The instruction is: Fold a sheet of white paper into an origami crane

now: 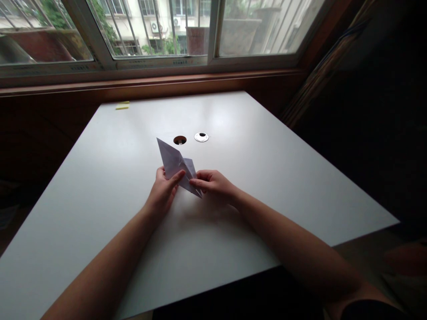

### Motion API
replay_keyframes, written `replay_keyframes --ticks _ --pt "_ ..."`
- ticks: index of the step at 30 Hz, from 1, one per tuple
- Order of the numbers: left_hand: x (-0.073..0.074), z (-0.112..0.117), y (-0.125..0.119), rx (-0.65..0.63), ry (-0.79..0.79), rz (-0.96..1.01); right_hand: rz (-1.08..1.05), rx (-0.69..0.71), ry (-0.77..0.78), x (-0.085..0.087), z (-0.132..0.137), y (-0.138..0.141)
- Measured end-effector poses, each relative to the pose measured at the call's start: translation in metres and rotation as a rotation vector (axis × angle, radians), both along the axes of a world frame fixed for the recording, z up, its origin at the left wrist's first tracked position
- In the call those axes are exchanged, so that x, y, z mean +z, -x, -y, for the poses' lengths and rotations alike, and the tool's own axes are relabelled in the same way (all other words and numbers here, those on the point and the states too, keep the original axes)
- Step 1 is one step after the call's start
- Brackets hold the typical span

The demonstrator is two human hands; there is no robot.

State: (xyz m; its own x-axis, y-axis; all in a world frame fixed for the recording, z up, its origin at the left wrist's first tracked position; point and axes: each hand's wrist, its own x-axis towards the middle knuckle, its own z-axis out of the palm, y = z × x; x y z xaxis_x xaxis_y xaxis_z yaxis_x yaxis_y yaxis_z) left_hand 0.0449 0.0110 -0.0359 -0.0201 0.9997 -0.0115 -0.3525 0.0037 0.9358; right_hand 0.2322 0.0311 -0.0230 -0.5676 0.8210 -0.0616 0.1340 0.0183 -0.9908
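Between my hands, above the white table, is a folded sheet of paper (pixel 171 159), pale and creased, with one long point aimed up and left and a narrower point down and right. My left hand (pixel 166 186) pinches its lower left side, thumb on top and the other fingers mostly hidden beneath. At the paper's right edge, my right hand (pixel 211 182) grips a folded flap between thumb and fingers. The paper covers part of the fingertips.
The white table (pixel 267 178) has a round hole (pixel 179 140) and, beside it, a round cover (pixel 201 137) beyond the paper. Yellow strips (pixel 122 105) lie near the far left corner. A barred window (pixel 160 31) stands behind the table.
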Motion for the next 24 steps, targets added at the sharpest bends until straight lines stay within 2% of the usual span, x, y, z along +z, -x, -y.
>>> replay_keyframes --ticks 2,4,10,17,24 --pt "0.0046 0.0023 -0.0010 -0.104 0.030 0.041 -0.020 0.020 -0.008 0.0000 0.0009 0.0001" --pt "0.0082 0.0048 -0.0016 -0.137 0.068 0.063 -0.024 0.047 -0.019 0.0008 0.0015 0.0003" --pt "0.0055 0.0064 -0.0033 -0.005 0.114 0.097 0.052 0.090 -0.056 0.0041 0.0015 0.0006" --pt "0.0017 0.0035 -0.0045 0.132 0.088 0.112 0.045 0.039 -0.011 0.0011 0.0023 -0.0010" --pt "0.0035 0.0036 -0.0064 0.207 0.056 0.109 0.063 0.075 0.000 0.0052 0.0030 -0.0025"
